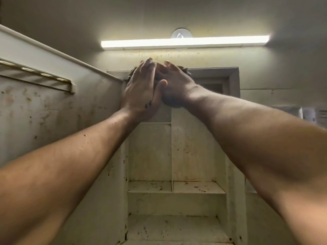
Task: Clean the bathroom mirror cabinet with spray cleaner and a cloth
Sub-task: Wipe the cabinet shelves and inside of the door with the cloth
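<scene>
In the upper centre of the frame, the left hand (139, 91) and right hand (177, 84) press a dark crumpled cloth (170, 102) against the top of the stained cream metal mirror cabinet (194, 156). The fingers (148, 68) lie straight and overlapping, probably to double the scrubbing pressure.

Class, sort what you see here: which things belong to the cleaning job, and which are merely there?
Job: dark cloth; left hand and right hand, pressing it flat; stained cabinet.
Merely there: strip light; round fitting above it; brass rail on the left panel.
</scene>
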